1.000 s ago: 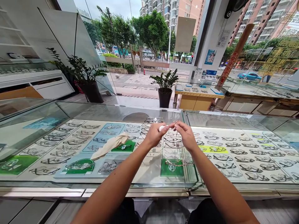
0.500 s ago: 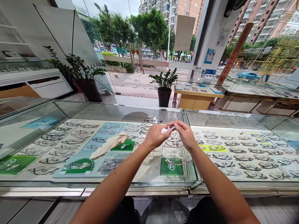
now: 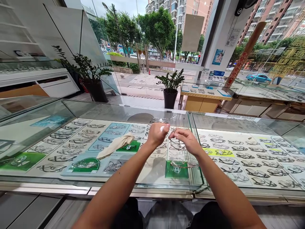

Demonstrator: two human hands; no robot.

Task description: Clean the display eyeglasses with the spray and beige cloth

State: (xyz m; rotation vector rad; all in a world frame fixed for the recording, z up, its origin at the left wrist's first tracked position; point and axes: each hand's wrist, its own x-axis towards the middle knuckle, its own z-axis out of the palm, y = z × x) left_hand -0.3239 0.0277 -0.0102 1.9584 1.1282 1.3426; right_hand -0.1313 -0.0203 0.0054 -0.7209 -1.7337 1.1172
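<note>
My left hand [image 3: 157,134] is closed, thumb on top, around a small white rounded thing [image 3: 162,128]; its kind I cannot make out. A pair of thin-rimmed eyeglasses [image 3: 175,121] is held up between my hands, above the glass counter. My right hand [image 3: 187,140] pinches at the near side of these eyeglasses with thumb and fingers. Fine details of the frame blur into the display beneath. Left of my hands, a crumpled beige cloth [image 3: 116,145] lies on the counter top.
Under the glass counter [image 3: 152,186] lie many rows of eyeglasses [image 3: 254,163]. Other eyeglasses [image 3: 183,164] rest over a green card [image 3: 170,171] near the front. Beyond stand a potted plant [image 3: 170,95] and a wooden display table [image 3: 202,102].
My hands have moved slightly apart, the left turning so that less of the white thing shows. My right hand is a little lower. The whole view has shifted slightly.
</note>
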